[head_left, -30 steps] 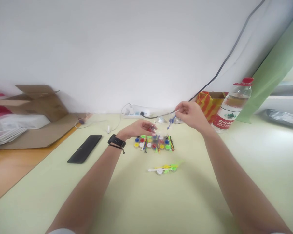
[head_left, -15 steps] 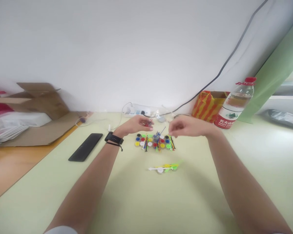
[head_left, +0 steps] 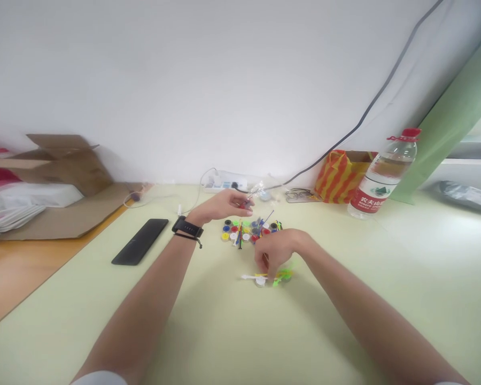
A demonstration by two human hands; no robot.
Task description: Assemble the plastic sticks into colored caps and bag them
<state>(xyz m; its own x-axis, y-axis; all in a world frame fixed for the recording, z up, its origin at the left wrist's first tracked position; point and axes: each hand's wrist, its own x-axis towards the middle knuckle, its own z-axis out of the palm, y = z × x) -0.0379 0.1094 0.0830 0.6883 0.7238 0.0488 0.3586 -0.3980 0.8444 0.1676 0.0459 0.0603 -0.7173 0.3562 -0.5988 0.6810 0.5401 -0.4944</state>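
My left hand [head_left: 229,205], with a black watch on its wrist, is closed in a pinch on a small red piece [head_left: 246,204] above the back of the coloured group. Clear crinkled plastic [head_left: 258,189] shows beside its fingertips. My right hand [head_left: 276,249] has its fingers bent down and close together at a small pile. In that pile lie a white arrow-shaped stick [head_left: 247,277], a white disc [head_left: 260,280] and bright green parts [head_left: 284,276]. Whatever those fingers pinch is hidden. Behind them sit rows of coloured discs [head_left: 225,236] with thin coloured sticks [head_left: 240,235], partly covered by my right hand.
A black phone [head_left: 140,241] lies left of my left wrist. At the wall are a power strip [head_left: 220,182], glasses [head_left: 302,195] and a striped bag [head_left: 336,176]. A large water bottle [head_left: 385,174] stands on the right, an open cardboard box [head_left: 70,166] on the left.
My right hand has come down and toward me, from beside the rows of discs to the small white, yellow and green pile. My left hand has hardly moved.
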